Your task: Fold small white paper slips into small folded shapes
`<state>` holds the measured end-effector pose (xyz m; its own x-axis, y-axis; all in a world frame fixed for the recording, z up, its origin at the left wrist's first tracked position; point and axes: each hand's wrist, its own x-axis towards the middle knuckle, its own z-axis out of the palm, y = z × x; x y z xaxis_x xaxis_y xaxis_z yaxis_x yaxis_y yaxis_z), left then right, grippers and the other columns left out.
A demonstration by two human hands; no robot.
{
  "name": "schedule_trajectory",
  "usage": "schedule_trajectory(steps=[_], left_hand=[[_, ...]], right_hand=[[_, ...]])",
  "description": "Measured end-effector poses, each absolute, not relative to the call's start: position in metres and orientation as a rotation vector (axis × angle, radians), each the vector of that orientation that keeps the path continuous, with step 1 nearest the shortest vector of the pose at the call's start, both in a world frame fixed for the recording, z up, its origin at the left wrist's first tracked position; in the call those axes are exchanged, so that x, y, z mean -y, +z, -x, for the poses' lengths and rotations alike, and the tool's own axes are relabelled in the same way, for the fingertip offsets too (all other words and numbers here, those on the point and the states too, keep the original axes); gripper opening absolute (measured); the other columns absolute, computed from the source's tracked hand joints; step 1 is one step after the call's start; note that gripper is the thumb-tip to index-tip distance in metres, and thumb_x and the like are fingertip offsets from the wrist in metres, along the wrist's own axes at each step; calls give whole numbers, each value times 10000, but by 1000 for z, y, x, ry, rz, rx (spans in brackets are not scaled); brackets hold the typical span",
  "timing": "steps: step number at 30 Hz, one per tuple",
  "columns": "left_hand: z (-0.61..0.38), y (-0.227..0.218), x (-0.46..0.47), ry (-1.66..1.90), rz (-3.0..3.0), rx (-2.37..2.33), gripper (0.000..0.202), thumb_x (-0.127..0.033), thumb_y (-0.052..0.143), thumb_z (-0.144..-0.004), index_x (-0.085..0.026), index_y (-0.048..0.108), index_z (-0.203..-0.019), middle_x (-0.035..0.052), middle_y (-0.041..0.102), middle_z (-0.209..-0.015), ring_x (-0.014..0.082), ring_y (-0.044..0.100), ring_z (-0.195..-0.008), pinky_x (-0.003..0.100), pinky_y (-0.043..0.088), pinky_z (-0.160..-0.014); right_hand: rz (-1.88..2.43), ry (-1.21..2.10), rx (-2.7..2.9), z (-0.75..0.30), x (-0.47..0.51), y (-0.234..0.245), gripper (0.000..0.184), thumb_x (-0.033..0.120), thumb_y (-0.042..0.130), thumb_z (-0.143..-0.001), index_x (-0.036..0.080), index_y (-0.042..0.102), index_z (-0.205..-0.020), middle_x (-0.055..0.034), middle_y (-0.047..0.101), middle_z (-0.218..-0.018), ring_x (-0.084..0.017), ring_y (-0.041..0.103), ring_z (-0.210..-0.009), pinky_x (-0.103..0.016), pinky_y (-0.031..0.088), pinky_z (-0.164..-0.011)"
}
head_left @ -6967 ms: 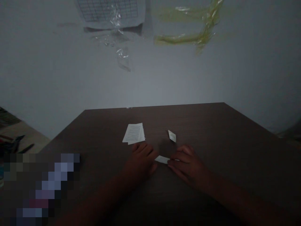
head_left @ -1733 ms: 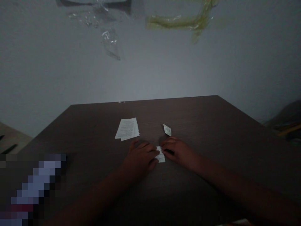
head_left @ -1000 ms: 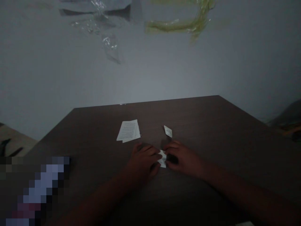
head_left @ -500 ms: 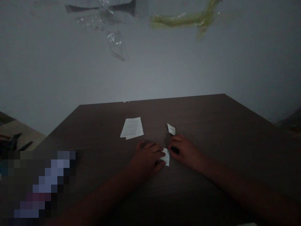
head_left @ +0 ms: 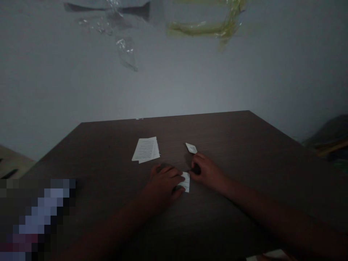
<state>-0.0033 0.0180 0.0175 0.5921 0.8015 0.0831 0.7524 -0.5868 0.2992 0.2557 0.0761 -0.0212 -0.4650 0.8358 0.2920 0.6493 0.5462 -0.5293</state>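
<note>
Pale wall (head_left: 174,83), with yellow tape (head_left: 199,29) at its far upper part; against it, one dark wood-grain bench (head_left: 231,139), dimly lit. Far left of centre: overlapping printed papers (head_left: 145,149), two or more, flat. Centre, near: small lined paper sheet (head_left: 186,184), on the bench between the hands, its left part covered. Left hand (head_left: 164,183): grip moderately wide, fingertips over the sheet. Right hand (head_left: 208,172): grip parted, finger and thumb curved around a gap, nothing visibly held; thumb just beside the sheet's right edge. Beyond it: small paper slip (head_left: 190,148), tilted, the hand's far fingers at its near right corner. Change: half a second ago the right finger and thumb stood closer together; their parting suggests the left hand alone now steadies the sheet.
</note>
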Motion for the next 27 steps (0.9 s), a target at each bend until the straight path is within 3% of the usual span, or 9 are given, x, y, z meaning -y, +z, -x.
schedule_trajectory(steps=[4, 9, 12, 15, 20, 24, 27], left_hand=[[1, 24, -16, 297, -2604, -1315, 278, -170, 840, -1067, -297, 862, -1314, 55, 869, -1454, 353, 767, -1424, 685, 461, -1326], [-1, 26, -15, 277, -2590, -1302, 271, -197, 832, -1070, -273, 857, -1329, 77, 864, -1464, 380, 755, -1445, 752, 431, -1336], [-3, 24, -13, 314, -2621, -1308, 281, -280, 877, -1045, -272, 850, -1324, 93, 856, -1469, 403, 744, -1445, 751, 437, -1330], [-5, 23, -11, 322, -2610, -1311, 390, -375, 944, -998, -240, 828, -1345, 119, 849, -1441, 437, 741, -1426, 757, 464, -1311], [-6, 21, -10, 379, -2577, -1319, 274, -337, 849, -1055, -258, 812, -1315, 88, 858, -1364, 381, 761, -1367, 630, 527, -1259], [-3, 20, -12, 361, -2651, -1222, 290, -261, 801, -1066, -235, 785, -1354, 101, 854, -1434, 361, 769, -1386, 566, 547, -1226], [-1, 19, -14, 334, -2777, -1144, 211, -208, 767, -1070, -219, 806, -1277, 108, 873, -1355, 362, 804, -1317, 547, 561, -1214]], right_hand=[[1189, 477, 2260, -254, -75, -23, 221, 161, 803, -951, 262, 607, -946, -46, 709, -1052, -253, 683, -975, -392, 558, -878], [1184, 446, 2260, -254, -74, -24, 180, 157, 769, -978, 260, 630, -931, -40, 719, -1023, -240, 690, -939, -386, 565, -862], [1111, 453, 2338, -256, -71, -21, 105, 142, 741, -1006, 242, 713, -1021, -68, 749, -1086, -271, 726, -1050, -430, 588, -946], [948, 469, 2458, -258, -63, -15, 141, 140, 741, -1028, 232, 781, -1128, -92, 780, -1158, -298, 730, -1154, -479, 592, -1044], [783, 531, 2535, -258, -55, -9, 290, 206, 845, -986, 237, 813, -1272, -113, 801, -1272, -324, 728, -1220, -513, 599, -1094], [732, 583, 2510, -260, -56, -6, 196, 133, 743, -1036, 242, 799, -1189, -83, 807, -1186, -281, 746, -1149, -475, 599, -1067], [729, 568, 2474, -262, -56, -6, 182, 77, 693, -1015, 250, 749, -1020, -36, 767, -1017, -246, 731, -1002, -443, 586, -1010]])
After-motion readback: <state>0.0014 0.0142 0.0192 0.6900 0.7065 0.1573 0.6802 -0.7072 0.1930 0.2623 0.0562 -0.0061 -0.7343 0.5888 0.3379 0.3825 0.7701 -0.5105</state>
